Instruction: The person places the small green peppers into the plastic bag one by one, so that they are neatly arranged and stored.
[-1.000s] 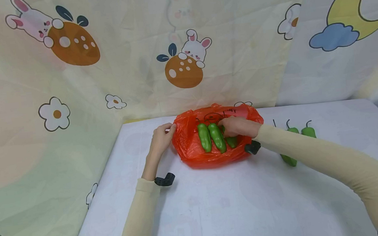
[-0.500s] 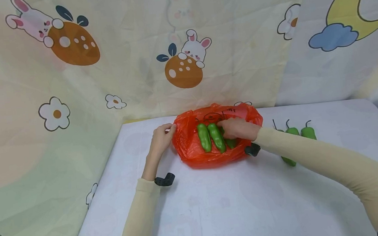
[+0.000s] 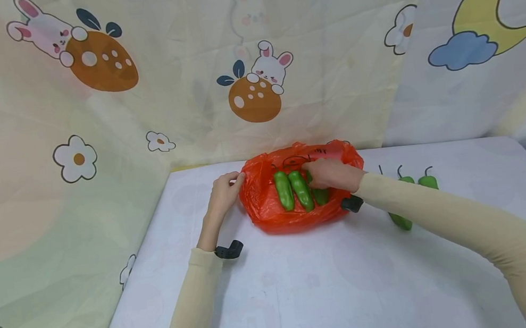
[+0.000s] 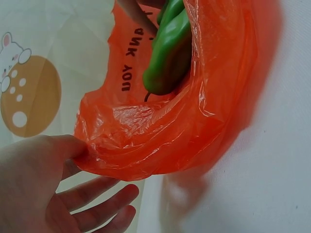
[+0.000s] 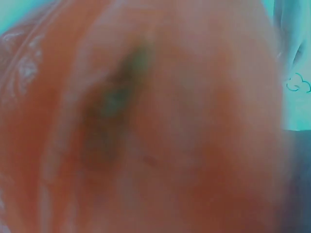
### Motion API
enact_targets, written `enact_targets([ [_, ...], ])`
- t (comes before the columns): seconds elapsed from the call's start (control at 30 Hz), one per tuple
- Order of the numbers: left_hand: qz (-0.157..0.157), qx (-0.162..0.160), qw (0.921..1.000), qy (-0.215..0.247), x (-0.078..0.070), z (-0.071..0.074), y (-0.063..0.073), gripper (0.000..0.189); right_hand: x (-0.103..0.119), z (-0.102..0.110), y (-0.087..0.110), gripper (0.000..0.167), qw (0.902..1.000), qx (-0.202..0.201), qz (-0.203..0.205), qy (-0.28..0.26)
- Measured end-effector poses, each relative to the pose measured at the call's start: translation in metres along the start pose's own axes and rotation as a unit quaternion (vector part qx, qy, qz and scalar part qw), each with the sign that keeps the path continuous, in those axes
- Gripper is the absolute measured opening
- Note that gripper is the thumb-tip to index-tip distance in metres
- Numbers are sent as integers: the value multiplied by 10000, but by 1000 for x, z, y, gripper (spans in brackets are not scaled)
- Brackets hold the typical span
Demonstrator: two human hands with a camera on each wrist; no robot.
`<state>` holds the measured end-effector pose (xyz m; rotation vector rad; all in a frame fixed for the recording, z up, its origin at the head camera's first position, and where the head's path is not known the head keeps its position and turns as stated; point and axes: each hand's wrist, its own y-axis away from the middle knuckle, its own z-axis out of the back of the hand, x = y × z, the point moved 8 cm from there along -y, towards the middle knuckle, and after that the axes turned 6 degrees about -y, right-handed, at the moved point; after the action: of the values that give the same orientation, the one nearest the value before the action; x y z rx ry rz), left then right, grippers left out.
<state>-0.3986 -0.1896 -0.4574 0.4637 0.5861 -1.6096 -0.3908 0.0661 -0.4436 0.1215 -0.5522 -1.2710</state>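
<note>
A red plastic bag [image 3: 271, 219] lies with its mouth spread near the back of the table. At its left rim my left hand [image 3: 222, 195] pinches the thin plastic between thumb and forefinger, the other fingers loose below the edge in the left wrist view. Inside lie two green peppers [image 3: 301, 191] side by side. My right hand [image 3: 331, 174] reaches into the bag from the right, its fingers curled over a third green pepper [image 3: 321, 197] that it partly covers. Blurred red plastic [image 5: 204, 145] fills most of the right wrist view.
More green peppers [image 3: 428, 182] lie on the white table [image 3: 305, 293] to the right of the bag, partly hidden by my right sleeve [image 3: 442, 220]. A patterned cloth [image 3: 187, 86] hangs behind the table.
Only a slight shift of my right hand over the third pepper shows, and the bag's right edge draws in a little. The left hand keeps its place on the rim.
</note>
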Motion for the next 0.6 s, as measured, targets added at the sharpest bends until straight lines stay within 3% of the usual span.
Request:
enact_targets([
  [0.2, 33, -21, 10000, -10, 0, -1, 0, 33, 11, 6, 8, 46, 9995, -98, 173, 262],
  [0.4, 33, 0, 10000, 2, 0, -2, -1, 35, 16, 4, 16, 61, 9996, 80, 167, 195],
  [0.6, 19, 9, 10000, 8, -1, -3, -1, 35, 20, 12, 18, 70, 9989, 80, 452, 83],
])
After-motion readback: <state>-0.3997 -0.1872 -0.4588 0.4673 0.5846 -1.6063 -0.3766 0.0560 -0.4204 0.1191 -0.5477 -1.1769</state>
